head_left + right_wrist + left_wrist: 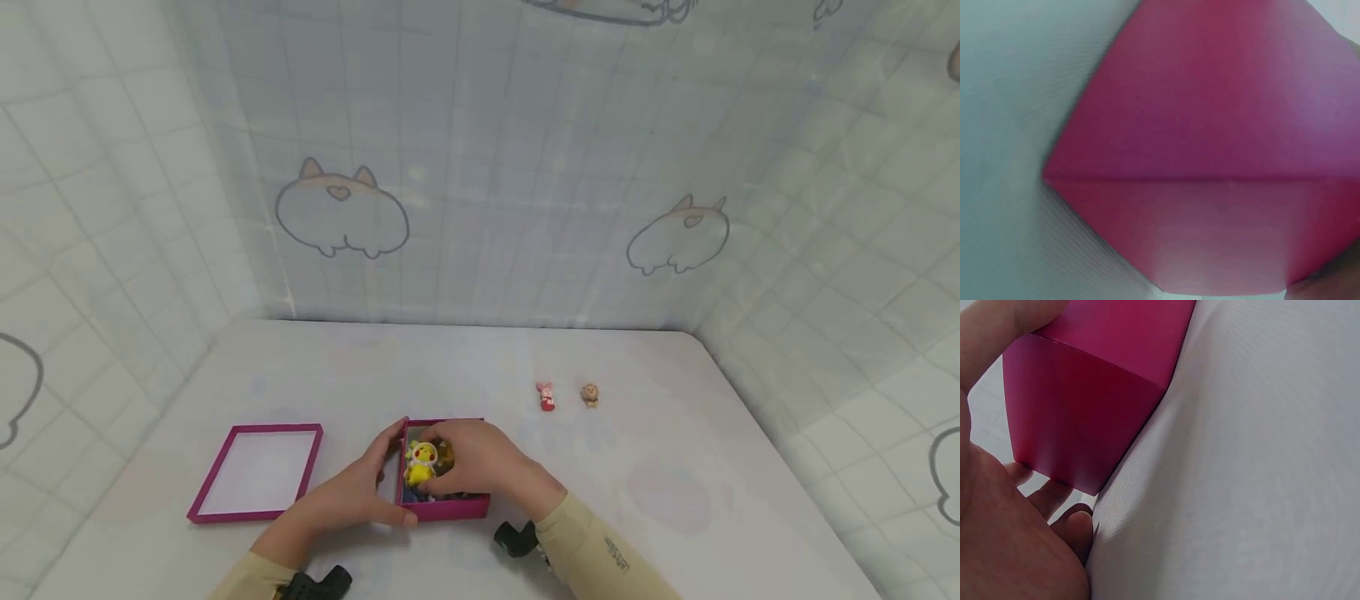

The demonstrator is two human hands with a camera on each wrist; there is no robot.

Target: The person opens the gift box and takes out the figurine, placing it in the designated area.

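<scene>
An uncovered magenta box stands on the table. My left hand grips its left end, thumb along the front wall and fingers round the back corner; in the left wrist view the thumb and fingers span the box's end. Over the opening, my right hand holds a yellow Pikachu figurine with a white hood, fingertips near its head and thumb at its lower side. A brown figurine shows beside it, partly covered by the hand. The right wrist view is filled by the box's outer walls.
To the left lies a magenta-rimmed lid, its pale inside facing up. Farther back on the right are a small pink-and-red figurine and a small tan figurine. Pale curtains with corgi drawings enclose the white table.
</scene>
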